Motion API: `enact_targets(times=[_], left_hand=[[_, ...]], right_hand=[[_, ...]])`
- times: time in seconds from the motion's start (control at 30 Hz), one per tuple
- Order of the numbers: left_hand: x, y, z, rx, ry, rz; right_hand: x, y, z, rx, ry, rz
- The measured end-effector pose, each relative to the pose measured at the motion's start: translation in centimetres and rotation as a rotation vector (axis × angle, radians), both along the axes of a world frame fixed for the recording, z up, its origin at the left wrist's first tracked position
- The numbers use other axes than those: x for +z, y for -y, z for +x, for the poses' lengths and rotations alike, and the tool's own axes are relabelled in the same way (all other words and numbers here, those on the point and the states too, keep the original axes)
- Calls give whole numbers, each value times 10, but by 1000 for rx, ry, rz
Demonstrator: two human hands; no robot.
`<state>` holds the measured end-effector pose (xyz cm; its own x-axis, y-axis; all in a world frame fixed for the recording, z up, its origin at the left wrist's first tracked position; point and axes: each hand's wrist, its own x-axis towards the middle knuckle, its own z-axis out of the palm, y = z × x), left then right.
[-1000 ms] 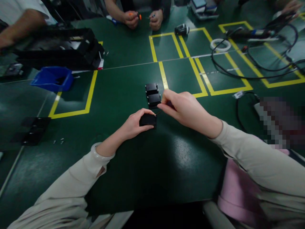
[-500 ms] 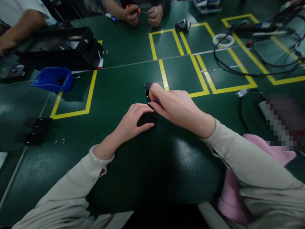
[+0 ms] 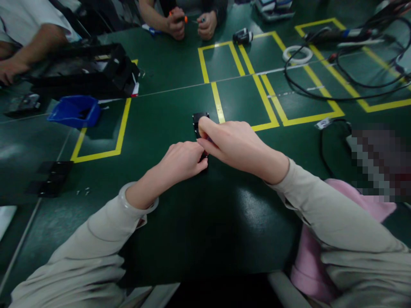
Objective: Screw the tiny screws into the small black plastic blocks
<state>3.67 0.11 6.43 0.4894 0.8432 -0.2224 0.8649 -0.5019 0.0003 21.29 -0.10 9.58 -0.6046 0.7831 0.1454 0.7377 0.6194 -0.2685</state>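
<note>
A small black part (image 3: 199, 117) with shiny metal dots along its edges lies on the green table in front of me. My left hand (image 3: 183, 160) is closed round its near end, thumb and fingers bent together. From the right, my right hand (image 3: 236, 141) reaches over the part with thumb and forefinger pinched. Whatever sits between those fingers is hidden. Both hands meet at the part and cover most of it. To the left lie similar black parts (image 3: 58, 177) and a few small screws (image 3: 82, 191).
A blue bin (image 3: 75, 112) stands at left, before a long black housing (image 3: 93, 72). Across the table a co-worker's hands (image 3: 192, 25) hold an orange-handled tool. At right are a tape ring (image 3: 297, 54), black cables (image 3: 321, 99) and pink cloth (image 3: 345, 192).
My left hand has closed from a spread grip onto the near end of the black part. My right hand stays pinched over it. The view has shifted slightly.
</note>
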Motion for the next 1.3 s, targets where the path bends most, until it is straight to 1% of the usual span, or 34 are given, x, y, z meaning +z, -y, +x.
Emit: enact_targets(times=[0.13,0.37,0.57,0.7,0.87,0.97,1.13,1.3], left_hand=[[4,-2,7,-61,-78,11],[2,-4,7,-105,-103,-10],[2,-4,8,-109,-112,-7],[5,-3,8,-127,-96,-40],[9,-2,10,-114,-127,-36],[8,-3,9,-128,-137,-40],[7,-7,8,-159,-151,-52],[6,-9,7,-161,-117,-65]], right_hand=[[3,1,1,-1,30,-15],[6,2,4,15,29,-29],[5,2,5,33,16,-21],[3,2,6,47,3,-11],[4,2,6,43,-4,-23],[5,2,5,34,7,-38],[1,-1,5,12,3,-13],[1,-2,5,13,-1,-31]])
